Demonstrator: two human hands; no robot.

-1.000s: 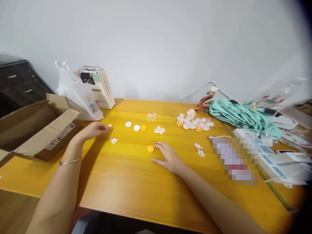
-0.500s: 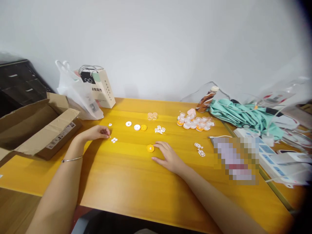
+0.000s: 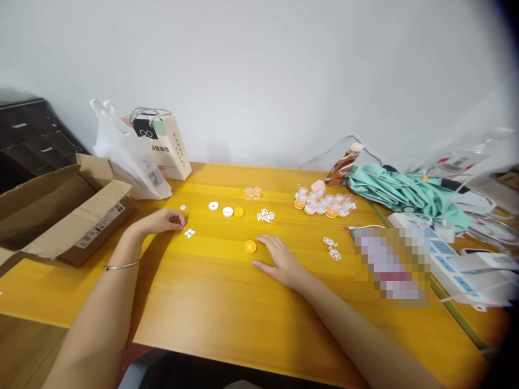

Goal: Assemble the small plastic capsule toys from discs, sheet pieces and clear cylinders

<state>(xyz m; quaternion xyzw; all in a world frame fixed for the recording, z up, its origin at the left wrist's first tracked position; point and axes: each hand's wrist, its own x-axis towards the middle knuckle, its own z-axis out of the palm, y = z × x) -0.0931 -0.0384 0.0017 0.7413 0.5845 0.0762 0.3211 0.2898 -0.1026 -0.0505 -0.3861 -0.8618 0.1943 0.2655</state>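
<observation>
The left hand (image 3: 164, 221) rests on the yellow desk (image 3: 211, 302) with fingers curled inward, the grip narrow; whether it pinches anything cannot be told. A small white clustered piece (image 3: 189, 233) lies just right of its fingertips, apart from them. The right hand (image 3: 283, 262) lies flat on the desk, palm down, grip wide, holding nothing. The orange disc (image 3: 250, 247) sits just left of the right hand's fingertips, at or nearly at contact. Beyond the orange disc lie a white ring (image 3: 213, 206), a white cap (image 3: 227, 212), an orange cap (image 3: 239, 212) and white lattice pieces (image 3: 265, 216). Far left of the orange disc stands an open cardboard box (image 3: 60, 210).
</observation>
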